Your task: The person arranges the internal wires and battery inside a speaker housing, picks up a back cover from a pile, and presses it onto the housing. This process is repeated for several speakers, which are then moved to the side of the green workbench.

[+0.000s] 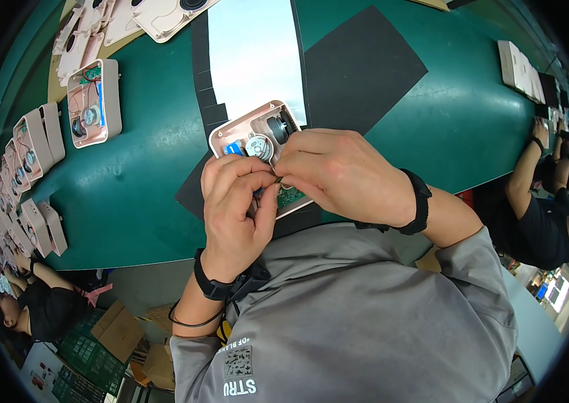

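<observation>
A pale pink plastic housing (219,140) lies tilted in front of me with its hollow side up. Inside it are a round silver motor (257,147), a black round part like a speaker (278,128), a blue block (233,148) and a green circuit board (290,195). My left hand (234,201) reaches over the housing's left side, thumb and forefinger pinched on a thin wire above the board. From the right, my right hand (345,171) pinches the wire (274,168) close by, fingertips almost touching. The exact wire end between the fingers is hidden.
Another filled pink housing (113,101) stands on the green table (143,195). Several more line the left edge (26,151), and loose pink panels (163,20) lie at the far left. Under my work are black sheets (365,67) and a pale sheet (255,54). Co-workers sit at both sides.
</observation>
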A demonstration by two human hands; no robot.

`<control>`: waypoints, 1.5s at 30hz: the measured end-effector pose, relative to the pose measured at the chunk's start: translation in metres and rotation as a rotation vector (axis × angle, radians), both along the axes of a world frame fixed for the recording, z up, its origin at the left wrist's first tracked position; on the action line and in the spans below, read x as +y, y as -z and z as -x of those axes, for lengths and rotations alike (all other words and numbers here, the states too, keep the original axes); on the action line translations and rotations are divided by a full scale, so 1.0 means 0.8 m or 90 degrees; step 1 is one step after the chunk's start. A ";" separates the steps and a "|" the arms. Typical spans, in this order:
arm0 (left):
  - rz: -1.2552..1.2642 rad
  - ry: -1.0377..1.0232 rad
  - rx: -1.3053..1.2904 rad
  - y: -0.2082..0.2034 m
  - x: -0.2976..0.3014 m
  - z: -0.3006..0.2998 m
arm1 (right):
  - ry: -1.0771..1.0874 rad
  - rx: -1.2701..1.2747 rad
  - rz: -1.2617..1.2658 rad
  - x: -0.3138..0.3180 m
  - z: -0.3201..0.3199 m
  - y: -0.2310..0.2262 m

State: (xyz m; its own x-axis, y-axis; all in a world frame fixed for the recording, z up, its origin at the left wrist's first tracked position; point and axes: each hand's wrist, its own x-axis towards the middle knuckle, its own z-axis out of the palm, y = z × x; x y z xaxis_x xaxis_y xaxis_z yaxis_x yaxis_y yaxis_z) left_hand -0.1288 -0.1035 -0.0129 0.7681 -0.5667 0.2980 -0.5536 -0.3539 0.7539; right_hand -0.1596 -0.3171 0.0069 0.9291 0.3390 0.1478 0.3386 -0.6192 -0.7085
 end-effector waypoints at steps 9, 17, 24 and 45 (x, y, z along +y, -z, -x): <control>-0.028 -0.018 -0.060 0.006 -0.006 0.001 | 0.013 -0.055 0.056 0.002 0.005 0.008; -0.090 -0.025 -0.108 0.003 -0.010 0.004 | 0.010 -0.037 0.116 0.009 0.007 0.006; -0.088 -0.022 -0.122 0.005 -0.007 0.006 | 0.038 -0.090 0.048 0.002 0.013 0.012; -0.072 0.047 -0.098 -0.033 0.031 -0.012 | 0.195 0.198 0.038 -0.008 0.049 -0.016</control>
State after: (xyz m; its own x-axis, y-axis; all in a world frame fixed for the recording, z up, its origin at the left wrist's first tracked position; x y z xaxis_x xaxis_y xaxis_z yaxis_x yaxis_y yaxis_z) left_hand -0.1195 -0.0787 0.0137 0.6736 -0.6562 0.3401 -0.6871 -0.3863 0.6154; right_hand -0.1986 -0.3237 0.0195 0.9854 0.0400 -0.1656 -0.0906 -0.7005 -0.7079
